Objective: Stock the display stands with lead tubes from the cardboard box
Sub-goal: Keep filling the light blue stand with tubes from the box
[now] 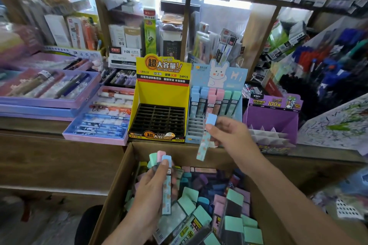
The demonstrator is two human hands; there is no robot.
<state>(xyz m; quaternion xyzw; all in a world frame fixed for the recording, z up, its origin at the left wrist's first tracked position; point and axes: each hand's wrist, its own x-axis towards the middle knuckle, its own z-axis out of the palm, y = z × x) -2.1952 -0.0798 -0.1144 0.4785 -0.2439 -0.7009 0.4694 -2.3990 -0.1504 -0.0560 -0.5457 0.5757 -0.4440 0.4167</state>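
Head view | right grip (229, 135) pinches blue-capped lead tube (204, 145), long axis near upright | blue display stand (219, 77): empty slots just beyond, leftward of this grip | left grip (151, 189) clasps tube bundle (166, 185) over cardboard box (117, 181)

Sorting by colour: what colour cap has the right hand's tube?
Light blue cap on the tube; head view.

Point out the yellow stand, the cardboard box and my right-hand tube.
Yellow stand (163, 93), head view, back panel.
Cardboard box (183, 154), head view, far wall.
Right-hand tube (211, 119), head view, blue cap.
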